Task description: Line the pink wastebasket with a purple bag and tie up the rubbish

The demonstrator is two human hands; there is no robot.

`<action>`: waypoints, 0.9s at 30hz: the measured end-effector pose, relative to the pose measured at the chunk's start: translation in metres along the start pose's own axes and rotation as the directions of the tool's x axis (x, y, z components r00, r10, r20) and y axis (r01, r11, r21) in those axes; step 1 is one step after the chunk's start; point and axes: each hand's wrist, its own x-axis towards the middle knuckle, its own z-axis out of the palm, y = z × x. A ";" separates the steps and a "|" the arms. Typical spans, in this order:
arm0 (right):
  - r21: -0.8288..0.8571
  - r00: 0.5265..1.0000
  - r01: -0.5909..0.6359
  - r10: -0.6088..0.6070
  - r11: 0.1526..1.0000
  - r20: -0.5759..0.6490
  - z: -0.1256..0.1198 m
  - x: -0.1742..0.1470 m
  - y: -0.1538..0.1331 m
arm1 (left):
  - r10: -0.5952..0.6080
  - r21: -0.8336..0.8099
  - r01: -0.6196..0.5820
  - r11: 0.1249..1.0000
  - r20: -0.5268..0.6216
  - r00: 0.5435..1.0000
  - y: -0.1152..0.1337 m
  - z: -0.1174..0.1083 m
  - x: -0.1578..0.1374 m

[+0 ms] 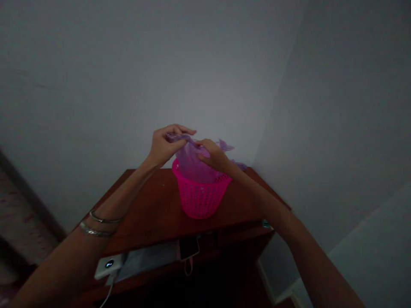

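Observation:
A thin purple plastic bag (194, 164) hangs down into a bright pink slotted basket (201, 199), which stands upright on a wooden desk. My left hand (167, 143) pinches the bag's top edge between thumb and fingers, just above the basket's left rim. Close beside it, my right hand (213, 154) grips the same edge with its fingers closed, over the basket's right side. Part of the basket's right rim is hidden behind my right hand and forearm.
The brown desk (150, 205) backs against a pale wall (199, 77). More purple plastic (239, 165) lies behind the basket. On the shelf below are a white power bank (107, 266) with a cable, a phone (189, 248) with a loop, and a flat clear packet (150, 260).

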 end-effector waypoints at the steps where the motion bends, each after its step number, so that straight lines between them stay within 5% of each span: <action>1: 0.041 1.000 -0.011 0.010 0.999 0.008 0.000 0.000 -0.002 | -0.071 0.009 0.070 0.997 0.031 0.997 0.006 -0.001 -0.001; 7: 0.332 0.949 -0.207 0.105 0.920 0.299 -0.057 -0.036 -0.018 | -0.247 0.124 0.218 0.968 0.333 0.910 0.022 -0.031 -0.008; 11: 0.167 0.867 -0.239 0.133 0.957 0.480 -0.098 -0.091 -0.027 | -0.407 0.285 0.300 0.910 0.489 0.772 0.001 -0.062 -0.027; 14: -0.009 0.808 -0.312 0.270 0.950 0.523 -0.102 -0.139 -0.022 | -0.484 0.438 0.301 0.847 0.400 0.778 -0.030 -0.074 -0.050; 18: -0.044 0.809 -0.500 0.485 0.865 0.333 -0.086 -0.187 0.007 | -0.415 0.629 0.204 0.750 0.207 0.886 -0.067 -0.072 -0.067; 21: 0.049 0.799 -0.599 0.592 0.799 0.106 -0.074 -0.197 0.040 | -0.408 0.662 0.225 0.715 0.133 0.903 -0.083 -0.065 -0.053; 24: 0.079 0.718 -0.694 0.697 0.715 -0.001 -0.062 -0.184 0.077 | -0.480 0.568 0.334 0.752 0.125 0.868 -0.096 -0.059 -0.026; 27: 0.082 0.617 -0.783 0.786 0.617 -0.017 -0.049 -0.159 0.112 | -0.632 0.398 0.539 0.742 0.149 0.761 -0.118 -0.054 -0.001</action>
